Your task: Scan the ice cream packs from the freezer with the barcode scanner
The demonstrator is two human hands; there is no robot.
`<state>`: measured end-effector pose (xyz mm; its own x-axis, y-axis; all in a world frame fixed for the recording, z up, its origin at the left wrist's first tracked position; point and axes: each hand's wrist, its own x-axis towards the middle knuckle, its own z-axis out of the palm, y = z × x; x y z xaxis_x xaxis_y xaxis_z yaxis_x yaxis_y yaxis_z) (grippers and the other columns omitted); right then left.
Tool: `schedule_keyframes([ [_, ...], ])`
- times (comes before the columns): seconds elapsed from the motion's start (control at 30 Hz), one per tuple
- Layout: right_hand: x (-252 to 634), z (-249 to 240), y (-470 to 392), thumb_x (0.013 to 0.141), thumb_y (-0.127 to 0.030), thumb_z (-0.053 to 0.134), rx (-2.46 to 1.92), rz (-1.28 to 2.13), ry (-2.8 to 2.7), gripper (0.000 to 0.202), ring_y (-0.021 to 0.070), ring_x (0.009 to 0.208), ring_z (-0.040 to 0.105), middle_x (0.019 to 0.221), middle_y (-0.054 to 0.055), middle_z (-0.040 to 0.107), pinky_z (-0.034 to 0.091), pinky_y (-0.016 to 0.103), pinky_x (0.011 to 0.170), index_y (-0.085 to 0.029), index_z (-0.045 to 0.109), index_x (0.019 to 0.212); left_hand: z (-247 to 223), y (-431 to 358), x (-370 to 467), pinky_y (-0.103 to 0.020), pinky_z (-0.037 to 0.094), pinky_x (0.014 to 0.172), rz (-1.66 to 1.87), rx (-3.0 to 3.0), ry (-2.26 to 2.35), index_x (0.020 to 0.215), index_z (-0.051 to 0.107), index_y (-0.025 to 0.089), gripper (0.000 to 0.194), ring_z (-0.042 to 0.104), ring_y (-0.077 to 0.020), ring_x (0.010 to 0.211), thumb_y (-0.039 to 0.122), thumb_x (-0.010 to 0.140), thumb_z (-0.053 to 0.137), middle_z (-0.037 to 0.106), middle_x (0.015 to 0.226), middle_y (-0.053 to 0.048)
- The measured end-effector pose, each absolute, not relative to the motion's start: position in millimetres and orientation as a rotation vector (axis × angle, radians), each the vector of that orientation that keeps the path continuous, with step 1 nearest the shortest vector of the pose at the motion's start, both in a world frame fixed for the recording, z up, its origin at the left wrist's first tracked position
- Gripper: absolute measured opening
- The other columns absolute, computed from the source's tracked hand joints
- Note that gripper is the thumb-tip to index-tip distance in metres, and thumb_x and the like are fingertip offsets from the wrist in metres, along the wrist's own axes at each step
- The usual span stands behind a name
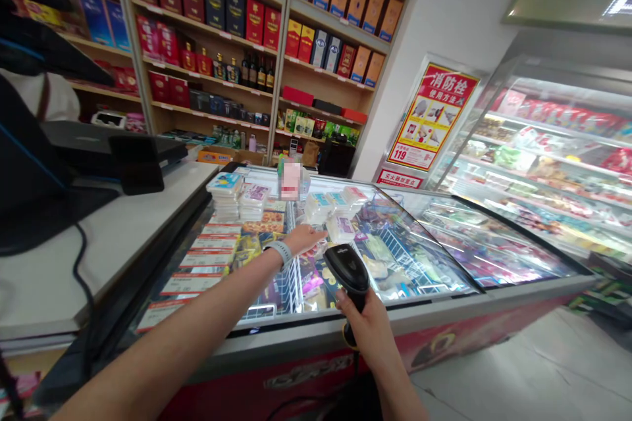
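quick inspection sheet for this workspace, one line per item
Surface: glass-topped freezer, goods visible beneath the glass
Main items: black scanner; stacked white packs on the glass
Clutter: red-and-white labels along the left side
Hands: right hand grips the scanner; left hand beside a white pack, contact unclear
Cables: black cable beside the counter
Surroundings: stocked shelves, red poster, lit display fridge

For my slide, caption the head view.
Right hand holding black plastic scanner, left hand beside a flat white-and-purple pack on a glass-topped freezer.
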<state>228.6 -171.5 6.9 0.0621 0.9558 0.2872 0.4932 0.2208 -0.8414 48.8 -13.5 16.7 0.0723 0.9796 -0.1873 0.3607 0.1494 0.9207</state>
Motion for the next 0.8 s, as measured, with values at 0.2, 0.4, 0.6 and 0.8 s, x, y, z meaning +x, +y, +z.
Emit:
schedule_keyframes([
  [0.2,255,10,-181,0.084,-0.052,0.06,-1.504,0.653,-1.491,0.044,0.029,0.084,0.071,0.084,0.011,0.075,0.054,0.034,0.067,-0.015,0.066,0.106,14,20,106,-0.035,0.051,0.053,0.706,1.361,1.536,0.071,0.062,0.015,0.058,0.068,-0.0279,0.06,0.073,0.068,0.061,0.07,0.072,-0.018],
  [0.4,270,10,-186,0.083,-0.053,0.06,-1.561,0.61,-1.442,0.044,0.0288,0.08,0.07,0.082,0.011,0.074,0.053,0.034,0.065,-0.014,0.067,0.103,7,37,116,-0.034,0.051,0.056,0.682,1.344,1.582,0.08,0.064,0.014,0.051,0.069,-0.0281,0.062,0.063,0.067,0.071,0.068,0.068,-0.014],
  [0.6,266,5,-185,0.082,-0.052,0.061,-1.555,0.609,-1.453,0.041,0.0289,0.08,0.07,0.083,0.012,0.074,0.054,0.034,0.064,-0.014,0.068,0.097,3,32,96,-0.031,0.055,0.068,0.627,1.245,1.543,0.104,0.062,0.011,0.036,0.065,-0.0137,0.075,0.045,0.09,0.057,0.067,0.092,-0.006],
  [0.8,252,9,-188,0.082,-0.05,0.062,-1.479,0.611,-1.492,0.037,0.0282,0.078,0.071,0.076,0.009,0.074,0.055,0.033,0.063,-0.017,0.069,0.096,3,36,85,-0.034,0.056,0.075,0.679,1.194,1.512,0.114,0.059,0.013,0.035,0.064,-0.0159,0.088,0.039,0.091,0.058,0.064,0.107,-0.008],
])
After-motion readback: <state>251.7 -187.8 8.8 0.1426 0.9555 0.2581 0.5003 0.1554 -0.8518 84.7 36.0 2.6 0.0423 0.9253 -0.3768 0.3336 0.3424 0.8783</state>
